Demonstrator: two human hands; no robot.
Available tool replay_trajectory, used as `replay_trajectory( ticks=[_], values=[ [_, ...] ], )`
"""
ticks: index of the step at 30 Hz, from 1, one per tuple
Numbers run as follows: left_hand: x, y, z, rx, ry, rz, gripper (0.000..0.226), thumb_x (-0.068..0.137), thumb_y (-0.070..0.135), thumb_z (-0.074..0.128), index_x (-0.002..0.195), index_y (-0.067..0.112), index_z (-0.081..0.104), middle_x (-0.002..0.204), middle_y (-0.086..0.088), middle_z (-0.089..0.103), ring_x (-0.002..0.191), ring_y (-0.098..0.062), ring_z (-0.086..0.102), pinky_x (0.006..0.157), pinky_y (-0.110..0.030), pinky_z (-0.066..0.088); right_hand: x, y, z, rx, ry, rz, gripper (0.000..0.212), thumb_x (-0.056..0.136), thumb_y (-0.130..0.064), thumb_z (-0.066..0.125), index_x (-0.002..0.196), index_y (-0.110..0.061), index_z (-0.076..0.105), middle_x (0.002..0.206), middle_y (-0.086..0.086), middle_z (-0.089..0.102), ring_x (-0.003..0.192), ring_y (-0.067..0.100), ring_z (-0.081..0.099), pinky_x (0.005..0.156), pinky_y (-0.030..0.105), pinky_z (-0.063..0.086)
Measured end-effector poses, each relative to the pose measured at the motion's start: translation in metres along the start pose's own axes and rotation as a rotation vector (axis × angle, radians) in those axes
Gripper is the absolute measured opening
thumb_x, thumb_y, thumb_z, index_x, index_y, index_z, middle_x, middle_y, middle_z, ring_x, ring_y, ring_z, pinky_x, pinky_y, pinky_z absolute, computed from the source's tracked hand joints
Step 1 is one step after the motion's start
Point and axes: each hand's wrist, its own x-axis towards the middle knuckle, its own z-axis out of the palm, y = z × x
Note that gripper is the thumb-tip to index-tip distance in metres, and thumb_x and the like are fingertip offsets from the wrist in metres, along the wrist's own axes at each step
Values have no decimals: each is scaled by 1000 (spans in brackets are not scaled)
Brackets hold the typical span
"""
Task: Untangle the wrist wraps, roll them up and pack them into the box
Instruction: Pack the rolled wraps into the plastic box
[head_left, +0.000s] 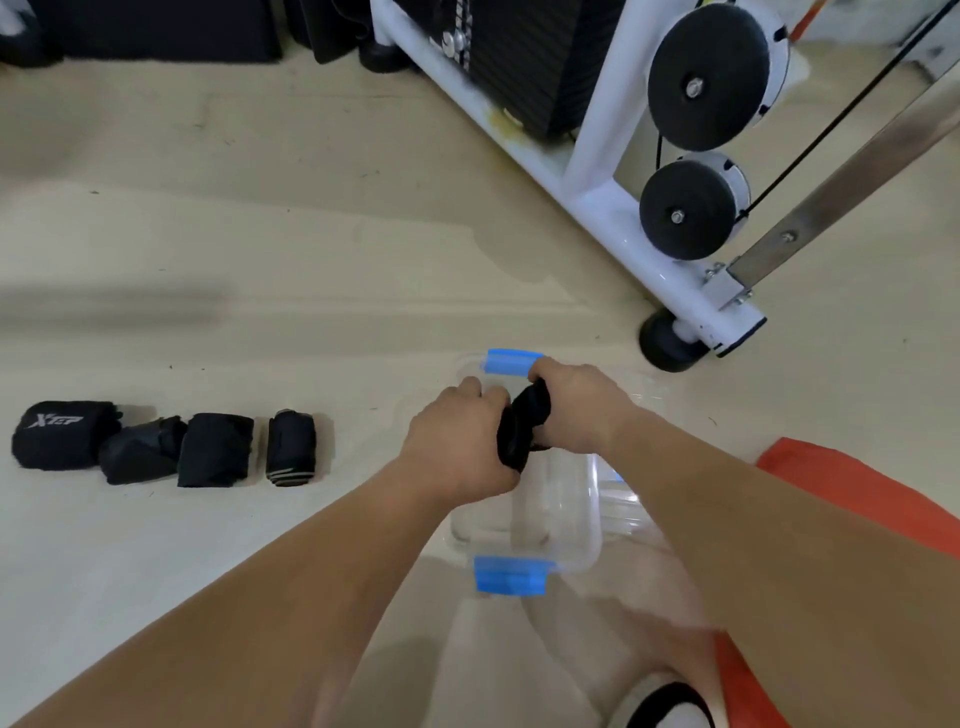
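Wrist wraps, four rolled black ones (161, 444), lie in a row on the pale floor (260, 234) at left. Further right, the left hand (457, 441) and right hand (576, 405) both clench a black wrap (522, 421) above the clear box (561, 525) with blue latches. White gym equipment (597, 171) stands far right.

A single wide-angle camera, worn on the person's head, looks forward and steeply down at the floor (311, 270). Both forearms enter from the bottom edge, placing the left hand (457, 441) and right hand (576, 405) near frame centre at close range. The machine frame (597, 171) occupies the upper right, farther off.
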Motion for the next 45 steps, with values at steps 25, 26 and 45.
replay_trajectory(
  ticks=[25,26,45],
  values=[
    [3,-4,60,300,-264,17,37,97,22,61,132,13,55,130,-9,55,120,-28,55,78,-35,39,16,-2,59,-378,285,129,68,88,-32,73,143,-25,33,135,6,42,120,30,44,99,42,35],
    [-1,-6,61,280,-265,11,40,98,31,61,133,13,55,131,-9,55,121,-28,53,80,-36,41,14,-1,59,-362,330,143,76,86,-31,75,146,-26,29,137,7,38,121,31,43,99,41,36],
    [-35,-28,77,368,-282,-92,57,87,28,73,132,9,45,128,-15,47,119,-31,46,105,-38,41,18,-46,85,-218,228,129,96,84,-28,79,152,-39,13,143,-3,33,131,31,36,95,39,39]
  ],
)
